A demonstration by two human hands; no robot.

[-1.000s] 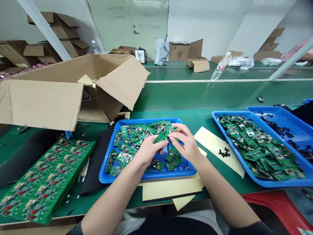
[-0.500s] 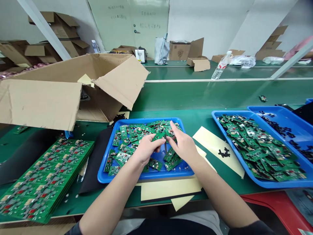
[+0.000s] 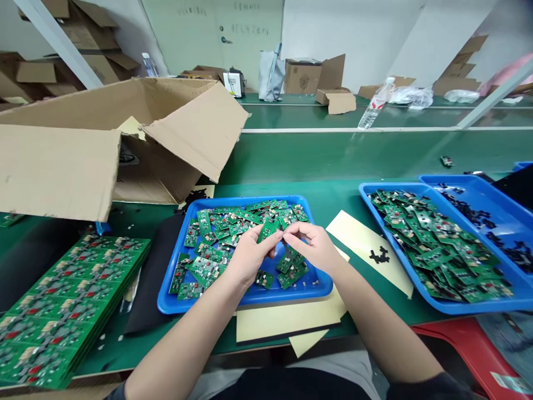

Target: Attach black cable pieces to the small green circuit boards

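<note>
My left hand (image 3: 249,256) pinches a small green circuit board (image 3: 268,228) above the near blue tray (image 3: 166,289). Against the right end of that board, my right hand (image 3: 313,244) closes thumb and forefinger on a small black piece (image 3: 282,235), mostly hidden by the fingertips. Many loose circuit boards (image 3: 208,269) lie in the tray under both hands. Beside it on the right, several black cut pieces (image 3: 379,255) rest on a cream sheet (image 3: 352,228).
Stacked board panels (image 3: 70,300) stand at left, with a black sheet (image 3: 154,278) beside them. An open cardboard box (image 3: 187,133) is behind. At right are a tray of boards (image 3: 441,250) and a tray of black pieces (image 3: 499,211). A water bottle (image 3: 377,105) leans on a ledge.
My right hand's fingers, spread apart and raised earlier, have come down and closed at the board's edge. My left hand still holds the board. The view has shifted slightly.
</note>
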